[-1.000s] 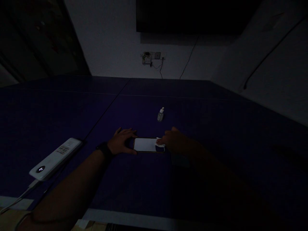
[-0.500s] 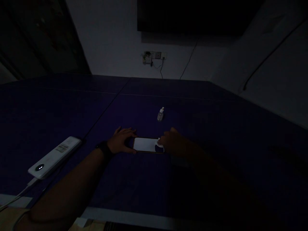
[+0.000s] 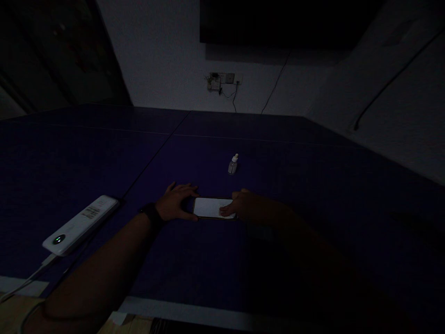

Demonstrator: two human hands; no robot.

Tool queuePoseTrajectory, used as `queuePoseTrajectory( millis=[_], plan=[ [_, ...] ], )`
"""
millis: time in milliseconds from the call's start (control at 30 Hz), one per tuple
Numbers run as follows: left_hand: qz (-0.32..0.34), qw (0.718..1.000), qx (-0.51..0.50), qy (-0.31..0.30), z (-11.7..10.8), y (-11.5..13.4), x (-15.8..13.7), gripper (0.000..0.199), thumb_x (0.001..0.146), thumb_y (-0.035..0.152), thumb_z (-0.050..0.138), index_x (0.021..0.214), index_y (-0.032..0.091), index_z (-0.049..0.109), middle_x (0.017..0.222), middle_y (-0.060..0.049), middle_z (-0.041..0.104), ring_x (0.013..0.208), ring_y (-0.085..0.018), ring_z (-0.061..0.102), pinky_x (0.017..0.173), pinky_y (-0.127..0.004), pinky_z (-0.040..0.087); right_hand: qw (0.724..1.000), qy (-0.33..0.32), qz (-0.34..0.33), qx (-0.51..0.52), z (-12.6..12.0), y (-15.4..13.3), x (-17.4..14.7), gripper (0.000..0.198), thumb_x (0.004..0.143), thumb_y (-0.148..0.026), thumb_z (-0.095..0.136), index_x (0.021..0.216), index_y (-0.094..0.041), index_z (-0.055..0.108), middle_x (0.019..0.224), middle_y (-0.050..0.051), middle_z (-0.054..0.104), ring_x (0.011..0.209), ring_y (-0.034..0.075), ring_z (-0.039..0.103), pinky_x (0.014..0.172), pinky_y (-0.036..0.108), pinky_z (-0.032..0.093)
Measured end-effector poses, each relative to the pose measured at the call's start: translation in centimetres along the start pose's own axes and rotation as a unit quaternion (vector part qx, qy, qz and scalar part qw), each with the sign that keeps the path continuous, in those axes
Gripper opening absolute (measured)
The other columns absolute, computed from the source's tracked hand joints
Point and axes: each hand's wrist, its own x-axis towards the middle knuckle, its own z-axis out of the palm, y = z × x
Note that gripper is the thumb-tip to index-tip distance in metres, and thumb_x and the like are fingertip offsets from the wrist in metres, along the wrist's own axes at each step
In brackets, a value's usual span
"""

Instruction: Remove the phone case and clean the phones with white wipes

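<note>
A phone (image 3: 208, 208) lies flat with its bright white screen up and a dark rim around it. My left hand (image 3: 174, 202), with a dark watch on the wrist, steadies the phone's left end between thumb and forefinger; its other fingers lie spread on the purple surface. At the right end of the screen my right hand (image 3: 248, 205) is closed, its fingers pressing down a small white wipe (image 3: 222, 211), mostly covered by the fingers. Beyond the phone stands a small clear dropper bottle (image 3: 232, 167) with a white top, touched by neither hand.
On the left a white power bank (image 3: 81, 225) with a lit round display has a white cable (image 3: 29, 280) plugged in. The purple tabletop (image 3: 194, 260) reaches back to a wall with sockets (image 3: 224, 80). A dark screen (image 3: 288, 23) hangs above. The room is dim.
My right hand's fingers have slid slightly left over the screen, turning flatter with the wipe. The dark patch at the screen's right end no longer shows. My left hand stays at the phone.
</note>
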Motion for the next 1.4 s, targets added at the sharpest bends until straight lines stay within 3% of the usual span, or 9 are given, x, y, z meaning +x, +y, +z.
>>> queuePoseTrajectory(
  millis=[200,333,533,700,867,1067,1267,1400],
  plan=[
    [0.011,1.000,-0.008,0.006,0.1,-0.2,-0.1,0.080,0.059,0.072,0.082,0.127,0.037,0.059,0.152,-0.007,0.049,0.143,-0.039,0.038,0.115,-0.070,0.004,0.997,0.068,0.002,-0.033,0.9,0.8,0.4,0.043,0.090,-0.010,0.057,0.127,-0.030,0.068,0.102,0.010,0.073,0.085,0.020,0.058,0.071,0.030,0.029],
    [0.006,1.000,-0.006,0.001,0.0,-0.1,0.0,0.079,0.060,0.070,0.082,0.127,0.035,0.060,0.152,-0.007,0.049,0.143,-0.040,0.037,0.116,-0.070,0.003,0.999,0.027,-0.006,-0.028,1.2,1.0,0.1,0.040,0.089,-0.010,0.058,0.117,-0.034,0.073,0.100,0.007,0.073,0.084,0.019,0.058,0.070,0.030,0.027],
    [-0.003,1.000,-0.003,0.002,0.0,0.0,0.0,0.078,0.059,0.070,0.082,0.126,0.034,0.060,0.152,-0.007,0.050,0.143,-0.039,0.037,0.116,-0.069,0.004,0.998,0.058,-0.012,-0.016,1.1,0.4,0.2,0.045,0.093,-0.011,0.055,0.132,-0.032,0.065,0.101,0.009,0.071,0.085,0.019,0.057,0.069,0.029,0.025],
    [-0.002,1.000,-0.003,0.000,0.0,0.0,0.0,0.077,0.060,0.069,0.082,0.126,0.035,0.060,0.151,-0.007,0.050,0.143,-0.039,0.037,0.116,-0.069,0.005,1.000,0.027,-0.006,-0.011,0.8,0.3,0.1,0.039,0.093,-0.013,0.056,0.122,-0.033,0.071,0.099,0.009,0.070,0.081,0.018,0.056,0.069,0.030,0.025],
    [0.004,1.000,-0.001,0.004,0.1,-0.1,0.0,0.075,0.062,0.068,0.081,0.126,0.035,0.060,0.152,-0.007,0.050,0.143,-0.038,0.038,0.115,-0.070,0.004,0.996,0.082,-0.016,-0.007,1.2,-0.4,0.8,0.042,0.094,-0.012,0.053,0.131,-0.029,0.065,0.103,0.010,0.070,0.084,0.019,0.057,0.069,0.030,0.027],
    [0.007,1.000,-0.002,0.005,0.3,-0.5,0.0,0.076,0.062,0.069,0.081,0.126,0.035,0.059,0.152,-0.007,0.049,0.143,-0.039,0.037,0.115,-0.070,0.005,0.998,0.047,-0.033,-0.014,1.2,0.1,0.8,0.036,0.093,-0.014,0.058,0.122,-0.031,0.070,0.099,0.008,0.072,0.085,0.019,0.057,0.068,0.031,0.025],
    [0.002,1.000,-0.001,-0.004,0.2,-0.4,0.0,0.076,0.062,0.069,0.081,0.126,0.034,0.059,0.153,-0.008,0.048,0.145,-0.039,0.035,0.115,-0.070,0.004,0.994,0.104,-0.017,-0.025,2.1,-0.2,1.5,0.047,0.092,-0.009,0.053,0.134,-0.030,0.063,0.104,0.009,0.072,0.086,0.020,0.057,0.069,0.031,0.027],
    [0.002,1.000,-0.002,-0.003,0.1,-0.2,0.1,0.079,0.060,0.069,0.082,0.127,0.034,0.059,0.152,-0.007,0.049,0.144,-0.039,0.036,0.116,-0.070,0.004,0.996,0.086,-0.012,-0.034,1.8,0.3,1.2,0.041,0.093,-0.010,0.055,0.126,-0.029,0.068,0.098,0.009,0.073,0.084,0.020,0.056,0.069,0.031,0.024]
  ],
)
